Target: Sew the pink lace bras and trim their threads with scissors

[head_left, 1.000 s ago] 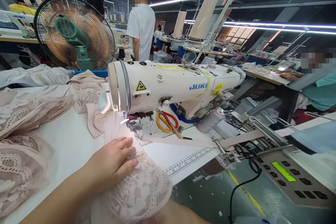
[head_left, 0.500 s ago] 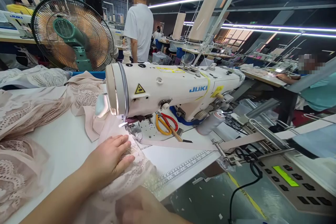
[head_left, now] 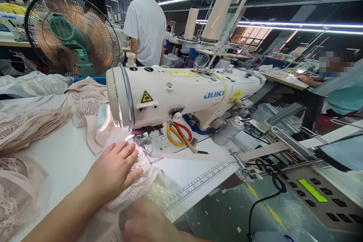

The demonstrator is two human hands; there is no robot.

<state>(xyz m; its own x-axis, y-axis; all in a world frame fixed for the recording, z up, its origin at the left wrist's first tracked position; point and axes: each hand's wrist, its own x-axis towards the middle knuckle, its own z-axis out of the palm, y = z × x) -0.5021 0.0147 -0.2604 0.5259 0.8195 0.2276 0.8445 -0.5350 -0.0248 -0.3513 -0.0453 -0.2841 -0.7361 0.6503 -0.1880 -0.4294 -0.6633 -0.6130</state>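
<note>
My left hand [head_left: 113, 170] lies flat, fingers stretched out, on a piece of pale pink lace fabric [head_left: 144, 181] just in front of the presser foot [head_left: 141, 140] of a white JUKI sewing machine [head_left: 181, 92]. My right hand [head_left: 144, 221] is at the bottom edge under or at the near end of the same lace; it is blurred and its fingers do not show. A strip of beige elastic tape [head_left: 193, 155] runs from the right across the machine bed toward the foot.
Scissors with red and yellow handles [head_left: 179, 133] lie on the machine bed. Heaps of pink lace [head_left: 34, 121] cover the table's left side. A green fan [head_left: 70, 34] stands behind. A control panel [head_left: 314, 193] sits at right. A person in a white shirt [head_left: 146, 26] stands beyond.
My left hand has slid the lace forward toward the presser foot. My right hand has come up into view at the bottom edge. The view has shifted slightly.
</note>
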